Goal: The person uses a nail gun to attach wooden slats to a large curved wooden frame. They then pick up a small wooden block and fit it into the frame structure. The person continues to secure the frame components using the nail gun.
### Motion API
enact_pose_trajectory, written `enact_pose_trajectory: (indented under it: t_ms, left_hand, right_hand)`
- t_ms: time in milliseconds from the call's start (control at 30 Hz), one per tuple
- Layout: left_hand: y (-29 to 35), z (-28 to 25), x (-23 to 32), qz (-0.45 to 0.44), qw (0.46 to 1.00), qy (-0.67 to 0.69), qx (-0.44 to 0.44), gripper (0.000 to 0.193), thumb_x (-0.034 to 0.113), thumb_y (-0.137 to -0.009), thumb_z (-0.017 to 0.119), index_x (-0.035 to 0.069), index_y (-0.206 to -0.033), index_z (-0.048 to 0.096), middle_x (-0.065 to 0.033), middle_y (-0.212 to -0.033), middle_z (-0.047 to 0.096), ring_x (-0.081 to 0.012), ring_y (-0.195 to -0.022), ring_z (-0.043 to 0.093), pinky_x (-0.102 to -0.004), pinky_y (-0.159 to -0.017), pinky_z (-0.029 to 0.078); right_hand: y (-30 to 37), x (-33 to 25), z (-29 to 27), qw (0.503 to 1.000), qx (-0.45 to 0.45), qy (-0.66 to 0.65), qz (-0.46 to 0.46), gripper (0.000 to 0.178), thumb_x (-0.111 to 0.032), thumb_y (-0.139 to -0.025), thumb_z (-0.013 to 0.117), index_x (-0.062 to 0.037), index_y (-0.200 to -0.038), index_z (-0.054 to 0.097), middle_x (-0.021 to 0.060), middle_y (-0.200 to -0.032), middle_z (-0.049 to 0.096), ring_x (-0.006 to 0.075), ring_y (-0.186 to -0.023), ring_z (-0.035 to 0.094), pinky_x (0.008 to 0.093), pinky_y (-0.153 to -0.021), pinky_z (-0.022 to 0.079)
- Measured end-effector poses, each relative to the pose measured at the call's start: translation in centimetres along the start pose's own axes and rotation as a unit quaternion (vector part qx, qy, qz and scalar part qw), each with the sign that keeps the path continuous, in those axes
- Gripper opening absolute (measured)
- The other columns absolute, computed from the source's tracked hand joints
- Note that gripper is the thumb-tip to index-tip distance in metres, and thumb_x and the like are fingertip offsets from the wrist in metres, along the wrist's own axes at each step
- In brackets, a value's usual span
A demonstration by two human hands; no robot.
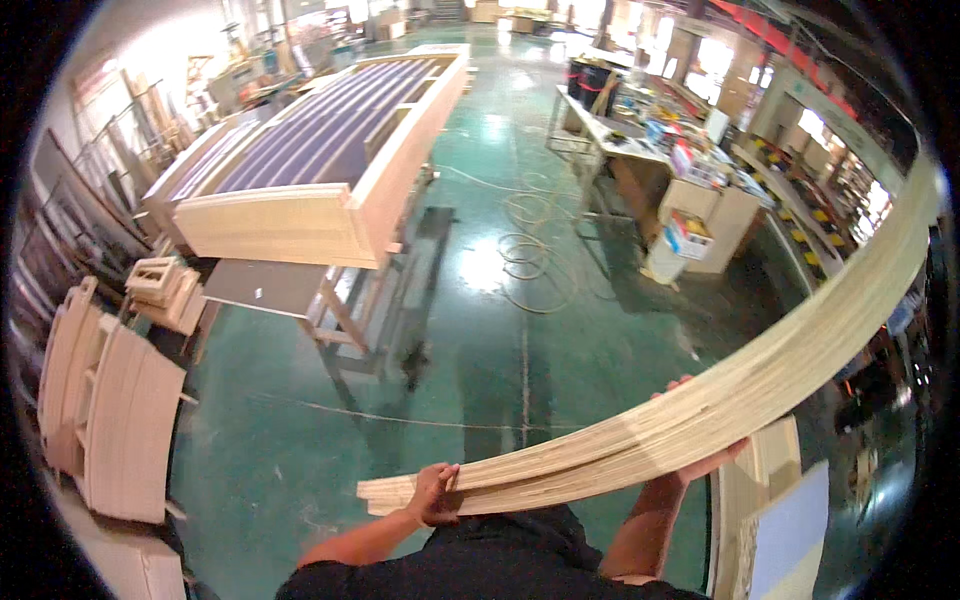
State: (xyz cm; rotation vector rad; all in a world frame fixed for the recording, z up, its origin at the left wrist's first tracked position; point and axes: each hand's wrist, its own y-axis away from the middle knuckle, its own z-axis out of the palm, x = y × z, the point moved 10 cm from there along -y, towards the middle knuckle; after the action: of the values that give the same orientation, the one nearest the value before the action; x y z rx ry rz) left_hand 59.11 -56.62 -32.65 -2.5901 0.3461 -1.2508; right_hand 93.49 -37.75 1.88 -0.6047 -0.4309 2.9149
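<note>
A bundle of long, pale wooden strips (pixel 610 450) lies across the front of my body, stretching from the lower middle to the upper right rim, where the lens bends it. My left hand (pixel 433 495) is closed round the strips close to their left end, its fingers over the top. Farther along, my right hand (pixel 708 462) holds the bundle from below. Some of its fingertips show at the far edge, while the palm is hidden under the wood. At the left end the strips part slightly into two layers.
At the left, a large wooden frame with dark panels (pixel 310 140) rests on trestles. Curved wooden pieces (pixel 130 420) stand at the lower left. A cluttered workbench (pixel 640 145) is at right; a hose (pixel 530 250) coils on the green floor. Boards (pixel 770 500) stand beside my right arm.
</note>
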Motion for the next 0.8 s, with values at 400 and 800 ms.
enact_pose_trajectory:
  t_ms: [400, 800]
  left_hand:
    - [-6.5, -4.4, -10.4, -0.338, 0.900, -0.208, 0.181, 0.055, 0.029, -0.077, 0.076, 0.004, -0.119, 0.051, -0.0132, -0.101, 0.054, -0.0305, -0.098, 0.053, -0.0454, -0.088, 0.043]
    - [-27.6, -16.6, -12.4, -0.562, 0.741, -0.221, 0.294, 0.058, 0.043, -0.082, 0.064, 0.002, -0.122, 0.057, -0.0220, -0.127, 0.056, -0.0397, -0.104, 0.051, -0.0558, -0.086, 0.043]
  right_hand:
    - [-25.9, 39.4, 2.7, 0.928, -0.147, -0.077, 0.334, 0.096, -0.076, -0.083, 0.043, -0.0028, -0.144, 0.035, 0.0276, -0.119, 0.058, 0.0420, -0.100, 0.063, 0.0538, -0.085, 0.053]
    - [-46.1, 66.5, 5.9, 0.820, -0.158, -0.177, 0.522, 0.101, -0.080, -0.081, 0.047, 0.0003, -0.143, 0.040, 0.0289, -0.127, 0.053, 0.0437, -0.111, 0.057, 0.0552, -0.089, 0.053]
